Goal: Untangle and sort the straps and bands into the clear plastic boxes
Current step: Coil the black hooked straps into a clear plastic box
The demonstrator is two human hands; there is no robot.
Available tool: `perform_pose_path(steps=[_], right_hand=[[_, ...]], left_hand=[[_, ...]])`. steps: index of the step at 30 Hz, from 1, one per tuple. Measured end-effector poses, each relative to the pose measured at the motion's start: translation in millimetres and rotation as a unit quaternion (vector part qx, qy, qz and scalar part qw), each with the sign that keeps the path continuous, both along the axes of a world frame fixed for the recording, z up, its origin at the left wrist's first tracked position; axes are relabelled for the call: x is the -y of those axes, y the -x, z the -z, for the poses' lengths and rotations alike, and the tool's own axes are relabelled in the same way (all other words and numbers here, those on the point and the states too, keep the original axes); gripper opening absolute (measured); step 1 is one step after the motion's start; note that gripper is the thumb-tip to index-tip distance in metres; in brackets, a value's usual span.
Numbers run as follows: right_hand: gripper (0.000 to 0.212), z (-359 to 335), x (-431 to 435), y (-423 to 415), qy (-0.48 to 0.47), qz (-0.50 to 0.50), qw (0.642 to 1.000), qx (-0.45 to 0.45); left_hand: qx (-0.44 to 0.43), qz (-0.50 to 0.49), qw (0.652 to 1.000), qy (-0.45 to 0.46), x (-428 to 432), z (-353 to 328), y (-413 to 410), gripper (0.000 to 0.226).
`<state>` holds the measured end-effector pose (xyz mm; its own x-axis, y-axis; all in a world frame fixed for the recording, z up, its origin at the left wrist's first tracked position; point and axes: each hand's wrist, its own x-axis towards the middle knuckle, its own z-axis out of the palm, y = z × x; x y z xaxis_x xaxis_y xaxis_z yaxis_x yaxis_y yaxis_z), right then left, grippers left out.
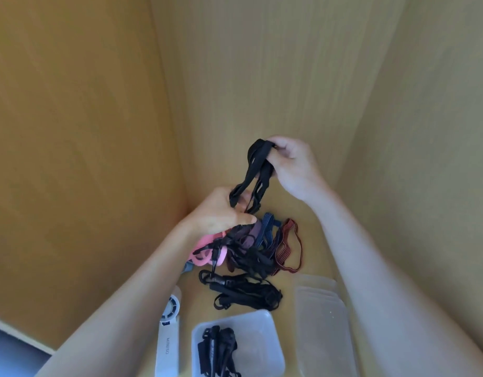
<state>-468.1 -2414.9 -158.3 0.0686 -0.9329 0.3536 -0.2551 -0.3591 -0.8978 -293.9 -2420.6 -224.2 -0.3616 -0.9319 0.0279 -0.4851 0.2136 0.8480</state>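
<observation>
A black strap (pixel 253 172) is stretched in the air between both hands. My right hand (pixel 292 164) pinches its upper end and my left hand (pixel 221 210) grips its lower end. Under them on the wooden surface lies a tangled pile of straps and bands (pixel 251 251): pink, purple, blue, a dark red striped band (pixel 289 246) and black ones (pixel 245 292). A clear plastic box (pixel 270 346) near the bottom centre holds several black straps (pixel 218 349). A second clear box (pixel 322 322), with nothing visible in it, stands to its right.
A white hand-held fan (pixel 168 336) lies left of the boxes. Wooden walls (pixel 85 131) close in at the left, back and right, forming a corner. A blue-grey floor strip (pixel 11 352) shows at the lower left.
</observation>
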Motion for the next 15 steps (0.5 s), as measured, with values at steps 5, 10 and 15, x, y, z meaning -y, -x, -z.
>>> perform_pose_path(steps=[5,10,15], right_hand=[[0.033,-9,6,-9,0.041,0.026,0.998,-0.036],[0.03,-10,8,-6,0.046,0.057,0.997,-0.001],[0.022,-2,10,2,0.005,0.044,0.999,0.01]], left_hand=[[0.063,-0.009,0.997,0.042,11,4,-1,0.011],[0.077,-0.01,0.997,0.001,24,-16,-9,0.022],[0.055,-0.044,0.997,-0.024,32,-30,-17,0.027]])
